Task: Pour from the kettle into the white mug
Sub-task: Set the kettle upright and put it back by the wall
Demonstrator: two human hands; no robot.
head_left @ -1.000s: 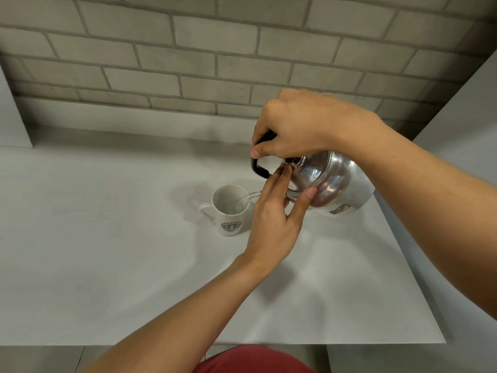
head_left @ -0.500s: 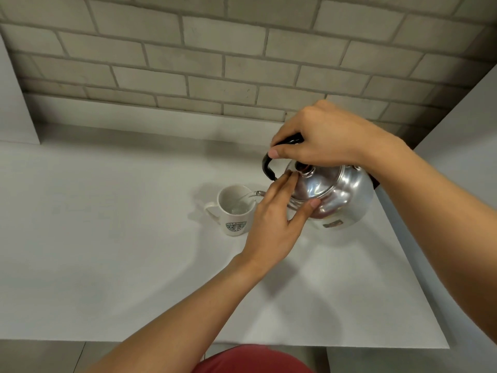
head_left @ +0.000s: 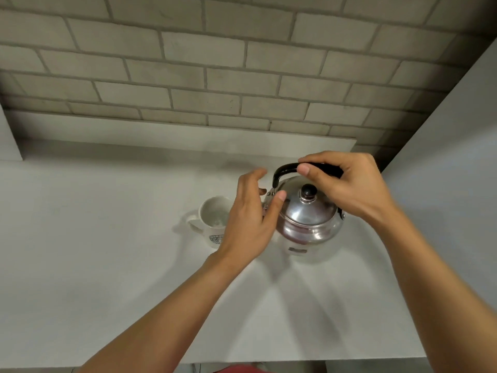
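A pale counter (head_left: 107,265) runs up to a grey brick wall (head_left: 215,63). On it the steel kettle (head_left: 309,219) sits upright, just right of the white mug (head_left: 215,219), which stands with its handle to the left. The right hand (head_left: 347,184) reaches in from the right, fingers curled shut around the black handle (head_left: 285,169) above the lid knob (head_left: 308,191). The left hand (head_left: 250,222) stands edge-on between mug and kettle, fingers loosely apart, thumb resting on the lid's rim.

Both forearms (head_left: 166,313) are bare, sleeveless; a red garment (head_left: 242,369) shows at the bottom edge.
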